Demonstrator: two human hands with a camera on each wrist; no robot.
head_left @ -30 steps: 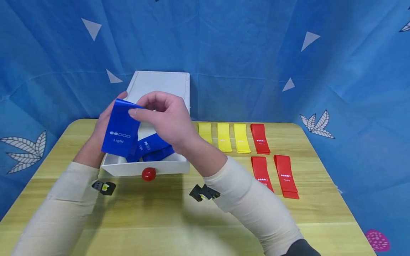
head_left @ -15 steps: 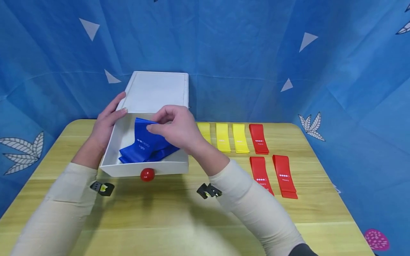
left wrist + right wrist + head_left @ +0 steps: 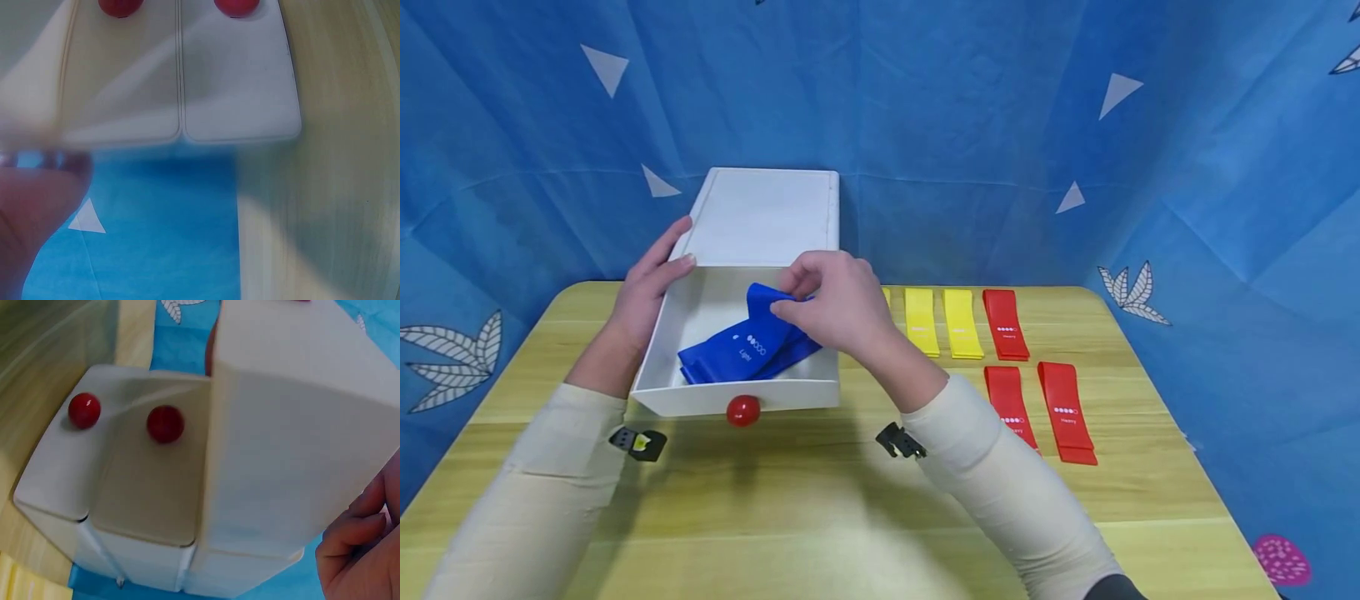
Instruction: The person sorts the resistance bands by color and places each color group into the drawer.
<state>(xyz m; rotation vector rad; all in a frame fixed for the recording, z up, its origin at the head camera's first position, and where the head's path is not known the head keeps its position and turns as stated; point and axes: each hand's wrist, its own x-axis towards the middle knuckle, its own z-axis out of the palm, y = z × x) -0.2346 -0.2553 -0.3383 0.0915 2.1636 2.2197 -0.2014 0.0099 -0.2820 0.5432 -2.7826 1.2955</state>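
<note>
Blue resistance bands [image 3: 741, 350], one marked "Light", lie in the pulled-out white drawer [image 3: 658, 400] with a red knob [image 3: 743, 410]. At its right side my right hand [image 3: 846, 300] pinches the raised end of a blue band between thumb and fingers. Its curled fingers [image 3: 356, 540] also show in the right wrist view, where the drawer hides the bands. My left hand [image 3: 643, 287] rests against the left side of the white drawer cabinet [image 3: 767, 217], thumb by the drawer's back edge and fingers extended along the side.
Folded yellow bands [image 3: 962, 321] lie on the wooden table [image 3: 760, 533] right of the cabinet, one partly behind my right hand. Red bands marked "Heavy" [image 3: 1067, 408] lie farther right. Two closed drawers [image 3: 150, 487] with red knobs sit below the open one. A blue curtain [image 3: 962, 125] hangs behind.
My right hand has lowered the blue band from above the drawer's left side into the drawer and moved right. The left thumb, earlier hidden by the band, shows at the cabinet's edge.
</note>
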